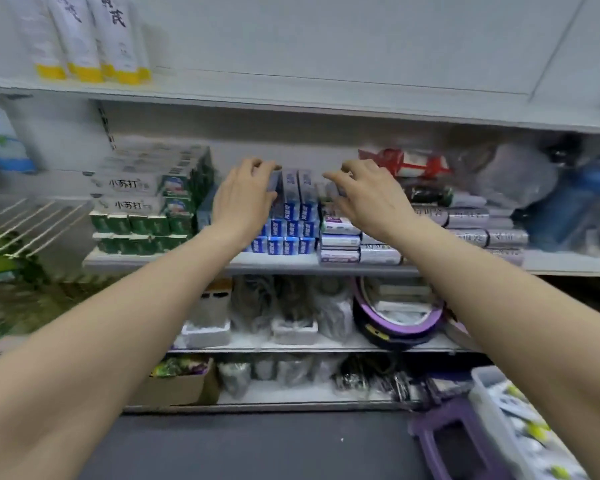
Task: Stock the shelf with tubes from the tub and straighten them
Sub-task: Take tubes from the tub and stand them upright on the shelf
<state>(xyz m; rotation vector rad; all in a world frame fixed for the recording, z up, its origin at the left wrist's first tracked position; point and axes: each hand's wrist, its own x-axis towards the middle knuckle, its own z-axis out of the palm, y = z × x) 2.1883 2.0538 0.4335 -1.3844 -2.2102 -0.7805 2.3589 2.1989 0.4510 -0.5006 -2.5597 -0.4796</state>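
Both my hands reach onto the middle shelf [278, 262]. My left hand [244, 199] lies on the left side of a stack of blue-and-white toothpaste boxes [298, 202], its fingers curled over the stack's top left box. My right hand [368, 199] hovers at the stack's right side, fingers bent over the top of the grey and purple boxes [340, 237]; whether it grips one is unclear. The clear tub [492, 403] with white and yellow-green tubes sits at the bottom right on a purple stool [444, 441]. White tubes with yellow caps [84, 39] stand on the top shelf at left.
Green-and-white toothpaste boxes [142, 206] are stacked left of the blue ones. Silver-grey boxes [471, 223] and bagged goods [520, 174] fill the shelf's right part. Lower shelves hold bagged items, a purple basin [399, 323] and a cardboard box [177, 386]. A wire rack [32, 223] juts out at left.
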